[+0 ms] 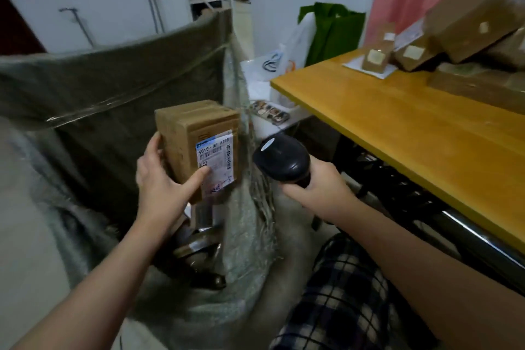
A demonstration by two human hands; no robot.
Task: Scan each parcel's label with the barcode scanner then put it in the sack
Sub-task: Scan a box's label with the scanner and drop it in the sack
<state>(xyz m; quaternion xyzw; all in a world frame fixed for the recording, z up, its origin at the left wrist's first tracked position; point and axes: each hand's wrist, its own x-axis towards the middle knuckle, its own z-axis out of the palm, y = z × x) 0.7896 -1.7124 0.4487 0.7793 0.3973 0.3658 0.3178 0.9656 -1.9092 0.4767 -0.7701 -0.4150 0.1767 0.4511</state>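
The left hand [159, 179] held a small brown cardboard parcel [190, 133] upright above the open mouth of a pale woven plastic sack [250, 236]. Its grip was closed round the box: the thumb pressed on the lower corner of the white printed shipping label [216, 162], and the fingers wrapped the far left edge. The label faced the camera.

Just to the right, apart from the parcel, the right hand [321, 187] held a black handheld barcode scanner [281, 159]. Its grip was curled tightly round the handle, with the scanner's head tilted up toward the labelled side.

Down inside the sack lay several dark, shiny wrapped packages [199, 253], blurred.

On the right ran a yellow wooden surface [397, 128]. At its far end sat a pile of brown labelled cardboard boxes [468, 17]. Behind the near corner of the surface stood a green fabric bag [335, 31], and checked trousers [341, 293] showed at the bottom.
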